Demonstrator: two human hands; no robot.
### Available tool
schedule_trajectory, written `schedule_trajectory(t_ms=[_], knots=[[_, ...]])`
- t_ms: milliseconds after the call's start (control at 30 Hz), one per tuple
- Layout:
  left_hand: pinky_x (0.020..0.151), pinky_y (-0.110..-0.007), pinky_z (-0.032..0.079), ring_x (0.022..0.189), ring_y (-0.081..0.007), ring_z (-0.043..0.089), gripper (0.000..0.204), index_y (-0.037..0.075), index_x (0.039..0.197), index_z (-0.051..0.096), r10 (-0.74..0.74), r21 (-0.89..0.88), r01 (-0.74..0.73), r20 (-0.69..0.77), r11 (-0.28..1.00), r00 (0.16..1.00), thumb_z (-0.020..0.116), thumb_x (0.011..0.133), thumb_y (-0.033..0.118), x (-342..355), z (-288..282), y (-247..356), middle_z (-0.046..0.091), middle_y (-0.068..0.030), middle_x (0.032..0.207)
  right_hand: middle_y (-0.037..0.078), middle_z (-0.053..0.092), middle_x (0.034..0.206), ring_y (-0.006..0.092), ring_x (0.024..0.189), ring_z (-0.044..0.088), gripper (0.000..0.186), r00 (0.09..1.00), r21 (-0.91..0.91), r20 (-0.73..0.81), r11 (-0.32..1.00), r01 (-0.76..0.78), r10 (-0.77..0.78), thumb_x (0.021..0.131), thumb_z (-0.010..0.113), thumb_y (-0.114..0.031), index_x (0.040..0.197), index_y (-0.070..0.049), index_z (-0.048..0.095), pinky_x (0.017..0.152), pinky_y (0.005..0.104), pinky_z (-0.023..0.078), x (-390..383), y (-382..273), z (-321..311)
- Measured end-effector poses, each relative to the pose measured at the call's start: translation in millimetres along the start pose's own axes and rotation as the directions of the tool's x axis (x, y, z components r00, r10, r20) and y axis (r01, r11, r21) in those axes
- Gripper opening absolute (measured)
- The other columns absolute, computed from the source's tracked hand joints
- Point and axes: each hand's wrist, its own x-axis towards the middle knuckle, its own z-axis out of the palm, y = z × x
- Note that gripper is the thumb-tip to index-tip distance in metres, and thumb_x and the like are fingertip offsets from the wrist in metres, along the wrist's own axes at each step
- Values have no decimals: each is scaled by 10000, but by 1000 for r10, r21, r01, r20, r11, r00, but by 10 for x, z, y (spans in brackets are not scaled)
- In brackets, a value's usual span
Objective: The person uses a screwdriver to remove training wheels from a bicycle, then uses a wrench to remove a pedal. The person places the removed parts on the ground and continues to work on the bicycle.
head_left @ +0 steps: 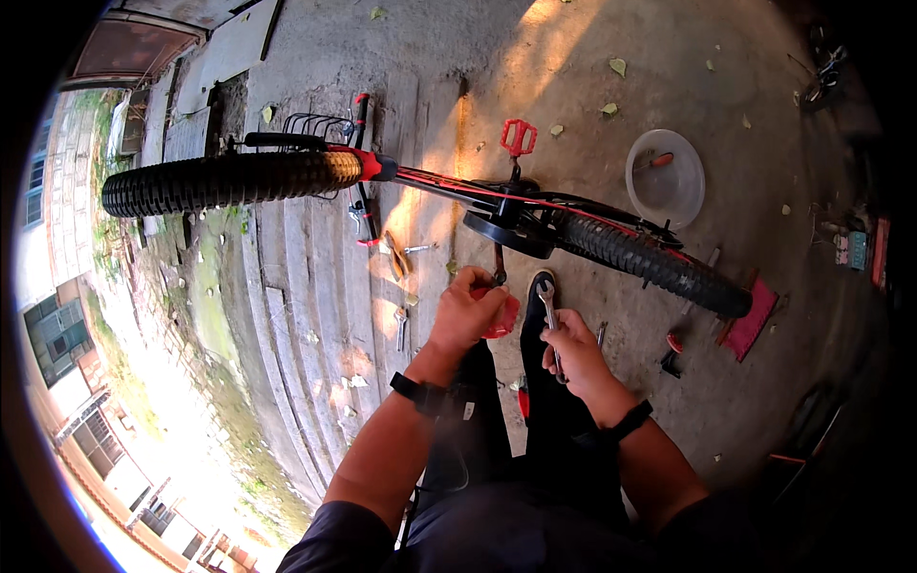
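A bicycle with red and black parts stretches across the view, its knobby front tire point(229, 181) at the left and its rear tire point(650, 263) at the right. My left hand point(466, 313) is closed at the end of the near crank arm point(499, 258), its fingers on the near red pedal point(503, 320). The hand hides part of that pedal. In my right hand point(580, 355) is a metal wrench point(547, 304), held upright with its jaw end pointing away from me. The jaw is apart from the pedal. On the far side sits the other red pedal point(518, 138).
Orange-handled pliers point(396, 260) and an adjustable wrench point(401, 328) lie on the ground left of my hands. A clear plastic basin point(695, 181) holds a red-handled tool point(659, 160). A pink cloth-like piece point(750, 323) lies by the rear tire. My shoe point(542, 280) is close behind the wrench.
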Motion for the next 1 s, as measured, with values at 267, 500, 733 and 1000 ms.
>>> schedule_trajectory(t_ms=[267, 500, 733, 1000], knots=[[695, -295, 531, 753, -150, 660, 318, -7, 990, 632, -50, -25, 51, 41, 998, 998, 707, 800, 236, 62, -53, -20, 694, -117, 834, -1, 580, 855, 46, 457, 438, 242, 999, 157, -28, 987, 38, -34, 936, 655, -171, 1088, -66, 499, 393, 195, 343, 130, 157, 575], [709, -252, 501, 789, -101, 604, 258, -7, 1046, 630, -119, -44, 125, 123, 991, 985, 654, 863, 173, 27, -14, 91, 661, -64, 872, -18, 523, 746, 34, 451, 427, 254, 994, 179, -107, 983, 42, -23, 925, 669, -169, 1074, -52, 499, 384, 191, 328, 114, 138, 726], [681, -289, 536, 745, -147, 668, 301, -18, 1068, 642, -51, 5, 51, 77, 999, 996, 634, 852, 191, 13, -7, 56, 693, -120, 829, -6, 544, 736, 37, 423, 422, 267, 992, 224, -121, 972, 72, -45, 916, 677, -151, 1067, -50, 481, 362, 198, 319, 123, 176, 734], [722, -256, 514, 813, -114, 621, 312, -39, 1099, 611, -46, 19, 45, 91, 999, 995, 641, 878, 179, 20, -36, -13, 676, -86, 904, 7, 566, 755, 44, 417, 438, 280, 993, 196, -112, 979, 50, -29, 913, 677, -135, 1078, -44, 471, 360, 197, 325, 114, 165, 701]])
